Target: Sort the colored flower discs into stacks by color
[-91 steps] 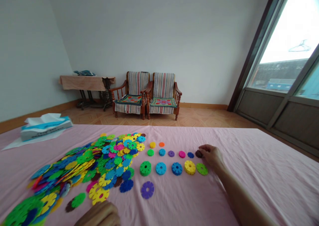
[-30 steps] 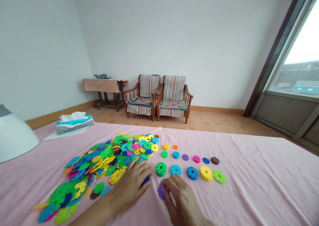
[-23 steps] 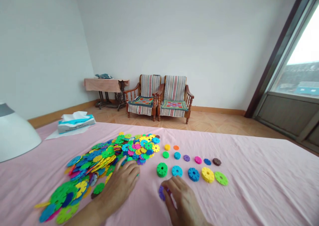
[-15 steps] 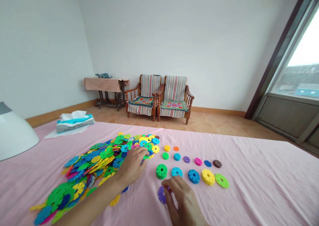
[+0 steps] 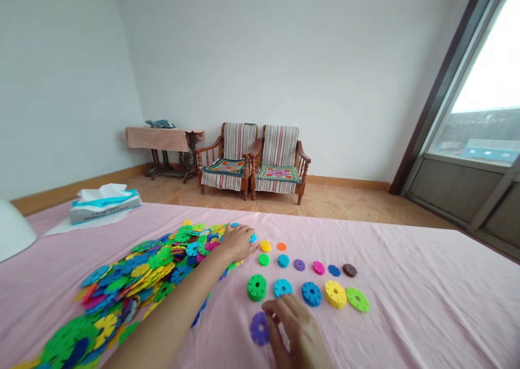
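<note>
My left hand point(image 5: 239, 243) reaches over the far right end of a heap of colourful slotted plastic discs point(image 5: 156, 260). Its fingers are stretched out and cover some discs there; no held disc shows. My right hand point(image 5: 298, 331) is low over the cloth, fingers loosely bent, with a gap between thumb and forefinger. Beside its thumb lies a large purple disc point(image 5: 260, 329). Just beyond its knuckles is a light blue disc stack point(image 5: 283, 287), partly covered. In the same row are green point(image 5: 257, 287), blue point(image 5: 311, 293) and yellow stacks point(image 5: 335, 293) and a lime disc point(image 5: 358, 299).
Smaller discs, among them a pink one point(image 5: 318, 267) and a brown one point(image 5: 350, 270), lie farther back. A tissue box point(image 5: 104, 205) and a white rounded object point(image 5: 14, 231) are at the left. Two wooden armchairs point(image 5: 280, 155) stand beyond the pink-clothed table point(image 5: 406, 266).
My left hand has moved right and away over the heap's end. My right hand has drawn slightly off the purple disc, which now shows more. The view has turned a little right.
</note>
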`<control>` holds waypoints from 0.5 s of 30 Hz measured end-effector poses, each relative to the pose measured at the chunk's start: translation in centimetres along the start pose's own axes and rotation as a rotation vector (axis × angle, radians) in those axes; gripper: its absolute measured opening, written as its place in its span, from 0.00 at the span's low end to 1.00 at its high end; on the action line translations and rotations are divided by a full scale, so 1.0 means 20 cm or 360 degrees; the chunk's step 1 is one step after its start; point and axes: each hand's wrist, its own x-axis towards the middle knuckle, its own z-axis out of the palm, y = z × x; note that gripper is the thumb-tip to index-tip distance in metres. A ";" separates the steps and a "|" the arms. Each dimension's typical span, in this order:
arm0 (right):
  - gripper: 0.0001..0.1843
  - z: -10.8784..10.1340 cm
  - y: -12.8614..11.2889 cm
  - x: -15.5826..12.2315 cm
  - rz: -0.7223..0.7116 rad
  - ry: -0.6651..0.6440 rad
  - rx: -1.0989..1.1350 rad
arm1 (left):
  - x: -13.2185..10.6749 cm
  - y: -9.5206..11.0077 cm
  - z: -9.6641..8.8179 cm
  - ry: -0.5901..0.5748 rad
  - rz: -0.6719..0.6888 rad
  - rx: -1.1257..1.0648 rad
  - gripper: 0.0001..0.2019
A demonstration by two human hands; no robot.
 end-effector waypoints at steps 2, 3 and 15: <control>0.09 -0.01 0.00 0.00 0.0008 -0.0011 -0.0004 | -0.07 -0.02 -0.03 -0.0012 0.0020 -0.0003 0.15; 0.09 -0.01 -0.01 0.00 0.0028 -0.0002 0.0002 | -0.12 -0.03 -0.04 -0.0014 0.0035 -0.0009 0.14; 0.09 0.02 -0.05 -0.02 0.0128 0.0037 0.0068 | -0.52 -0.17 -0.28 -0.0020 0.0160 -0.0045 0.09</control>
